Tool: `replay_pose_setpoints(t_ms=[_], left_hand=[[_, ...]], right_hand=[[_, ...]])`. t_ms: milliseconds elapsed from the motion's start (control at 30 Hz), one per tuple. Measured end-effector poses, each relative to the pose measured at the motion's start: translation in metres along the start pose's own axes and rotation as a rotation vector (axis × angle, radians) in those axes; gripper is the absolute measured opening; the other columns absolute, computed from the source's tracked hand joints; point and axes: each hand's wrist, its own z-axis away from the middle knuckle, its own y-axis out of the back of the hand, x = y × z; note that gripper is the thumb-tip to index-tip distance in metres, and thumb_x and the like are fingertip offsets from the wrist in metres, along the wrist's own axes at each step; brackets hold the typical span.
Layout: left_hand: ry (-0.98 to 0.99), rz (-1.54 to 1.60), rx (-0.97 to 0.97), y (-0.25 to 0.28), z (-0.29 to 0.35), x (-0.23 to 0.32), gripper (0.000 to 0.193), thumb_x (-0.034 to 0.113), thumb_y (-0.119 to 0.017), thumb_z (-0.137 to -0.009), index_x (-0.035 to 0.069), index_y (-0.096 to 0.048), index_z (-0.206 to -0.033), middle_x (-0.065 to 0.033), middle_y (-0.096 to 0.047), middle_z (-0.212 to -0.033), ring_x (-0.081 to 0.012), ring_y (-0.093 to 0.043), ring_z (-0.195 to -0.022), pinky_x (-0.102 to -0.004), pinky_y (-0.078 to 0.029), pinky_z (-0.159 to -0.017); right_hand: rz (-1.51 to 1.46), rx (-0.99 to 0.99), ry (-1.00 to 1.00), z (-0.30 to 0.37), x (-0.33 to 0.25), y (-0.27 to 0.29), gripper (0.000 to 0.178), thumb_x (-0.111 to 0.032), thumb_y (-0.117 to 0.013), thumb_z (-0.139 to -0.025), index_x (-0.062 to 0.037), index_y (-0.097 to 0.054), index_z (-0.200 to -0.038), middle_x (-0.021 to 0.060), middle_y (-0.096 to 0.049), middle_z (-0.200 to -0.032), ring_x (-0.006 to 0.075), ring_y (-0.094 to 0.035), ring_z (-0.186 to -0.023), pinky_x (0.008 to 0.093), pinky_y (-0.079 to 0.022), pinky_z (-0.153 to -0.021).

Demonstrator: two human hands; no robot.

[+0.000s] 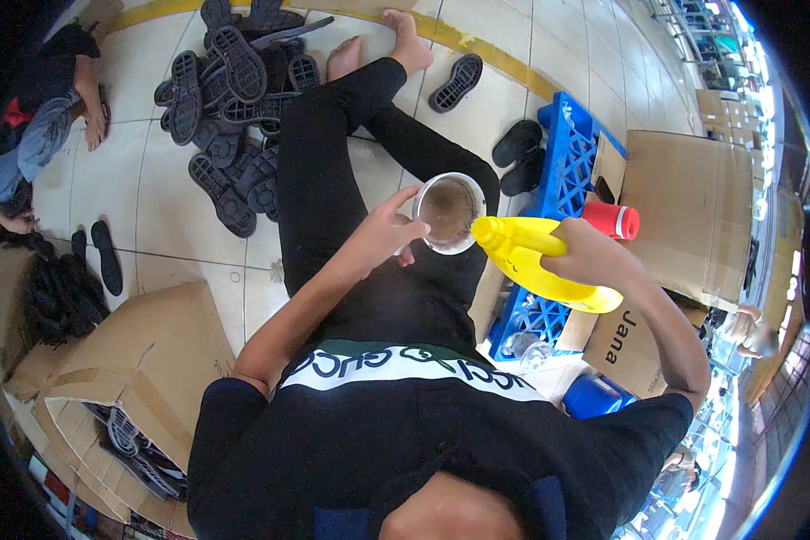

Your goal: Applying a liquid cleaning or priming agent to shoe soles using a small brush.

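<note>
My left hand [380, 236] is closed around the side of a round white tub [453, 177] held above my lap, with fingers at its rim. The tub's inside looks brownish; whether that is liquid or residue I cannot tell. My right hand [587, 255] grips the handle of a yellow plastic jug [533, 277]. The jug is tipped on its side, its neck pointing left, right by the tub's rim. No stream shows between them.
Black shoe soles [234, 99] lie heaped beyond my legs. To the right are a blue plastic pallet [562, 148], a red cup [612, 220] and a large cardboard box [684, 211]. An open carton [153, 351] stands at left. Another person [45, 117] sits at far left.
</note>
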Motion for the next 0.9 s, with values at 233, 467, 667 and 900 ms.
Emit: replay_pose_setpoints(t_ms=[233, 467, 667, 900], left_hand=[[-0.025, 0.016, 0.007, -0.0031, 0.002, 0.0041, 0.073, 0.014, -0.065, -0.084, 0.002, -0.029, -0.145, -0.0109, -0.062, -0.078, -0.013, -0.055, -0.052, -0.0267, -0.048, -0.048], [-0.021, 0.003, 0.014, -0.0043, 0.0012, 0.0032, 0.073, 0.014, -0.065, -0.084, 0.002, -0.028, -0.145, -0.0113, -0.062, -0.079, -0.0127, -0.055, -0.052, -0.0264, -0.047, -0.048], [-0.025, 0.007, 0.019, -0.0035, 0.0007, 0.003, 0.072, 0.014, -0.065, -0.084, 0.002, -0.029, -0.145, -0.0113, -0.062, -0.08, -0.0129, -0.056, -0.052, -0.0265, -0.047, -0.048], [-0.018, 0.014, 0.025, -0.0027, 0.0021, 0.0055, 0.073, 0.014, -0.065, -0.083, 0.001, -0.029, -0.145, -0.0116, -0.063, -0.08, -0.0132, -0.056, -0.052, -0.0265, -0.047, -0.048]], right_hand=[[-0.026, -0.055, -0.017, 0.0019, -0.0023, 0.0036, 0.043, -0.027, -0.063, -0.08, 0.0088, -0.065, -0.104, 0.022, -0.067, -0.095, 0.03, -0.068, -0.081, 0.0343, -0.054, -0.074], [0.0, -0.095, -0.007, 0.0015, -0.0035, 0.007, 0.041, -0.026, -0.063, -0.08, 0.0077, -0.066, -0.103, 0.0202, -0.068, -0.092, 0.0274, -0.068, -0.08, 0.0335, -0.054, -0.072], [-0.019, -0.076, -0.022, 0.0023, -0.0022, 0.0047, 0.04, -0.025, -0.063, -0.079, 0.0067, -0.066, -0.103, 0.0191, -0.067, -0.091, 0.0268, -0.067, -0.08, 0.0338, -0.053, -0.072], [-0.009, -0.072, -0.012, 0.0029, -0.0015, 0.0048, 0.041, -0.025, -0.063, -0.079, 0.0067, -0.065, -0.104, 0.0196, -0.067, -0.093, 0.0273, -0.067, -0.082, 0.0344, -0.053, -0.073]])
